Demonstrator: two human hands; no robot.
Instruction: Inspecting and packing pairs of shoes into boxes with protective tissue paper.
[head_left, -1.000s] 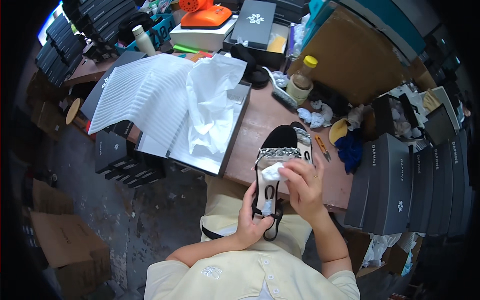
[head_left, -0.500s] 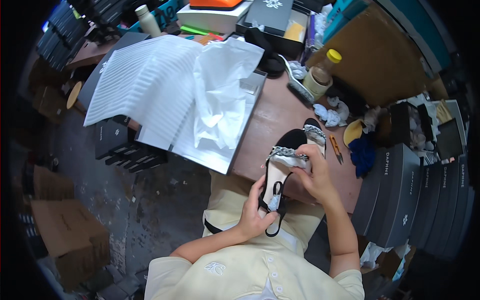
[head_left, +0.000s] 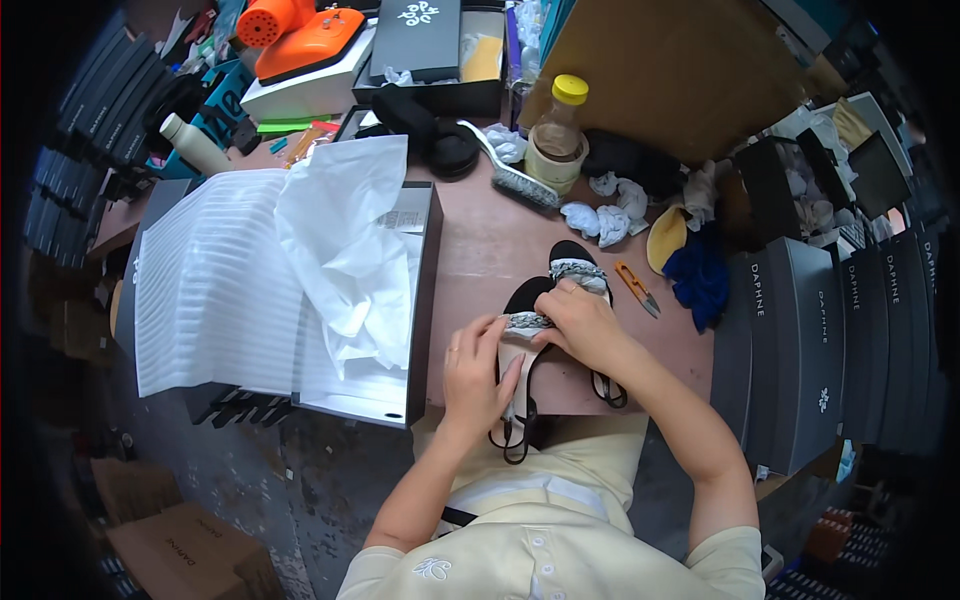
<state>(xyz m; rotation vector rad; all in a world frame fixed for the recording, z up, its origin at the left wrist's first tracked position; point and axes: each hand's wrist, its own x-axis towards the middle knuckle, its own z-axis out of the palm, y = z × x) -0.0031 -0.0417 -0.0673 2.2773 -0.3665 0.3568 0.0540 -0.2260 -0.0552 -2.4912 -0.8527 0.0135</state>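
Observation:
Near the front edge of the table lies a black sandal [head_left: 525, 296] with a pale insole and a braided silver-and-black strap, with white paper tucked beneath the strap. My left hand [head_left: 474, 378] grips its left side, fingertips at the strap and thumb beside the insole. From the right, my right hand [head_left: 585, 322] closes over the strap's other end. The ankle strap hangs toward me at the heel. Beyond my right hand rests a matching sandal [head_left: 580, 271], paper under its braided strap too; my hand and forearm hide its middle.
An open shoe box [head_left: 422, 260] with white tissue paper [head_left: 345, 250] and a ribbed foam sheet [head_left: 215, 275] is at left. Orange-handled snips [head_left: 637, 288], a blue cloth [head_left: 697, 277], a brush [head_left: 522, 183] and a yellow-capped bottle [head_left: 559, 130] lie right and behind. Grey boxes [head_left: 795, 350] stand right.
The sandal has gone from above my lap forward to the tabletop. My left hand has shifted from its heel up to the strap. The view has turned.

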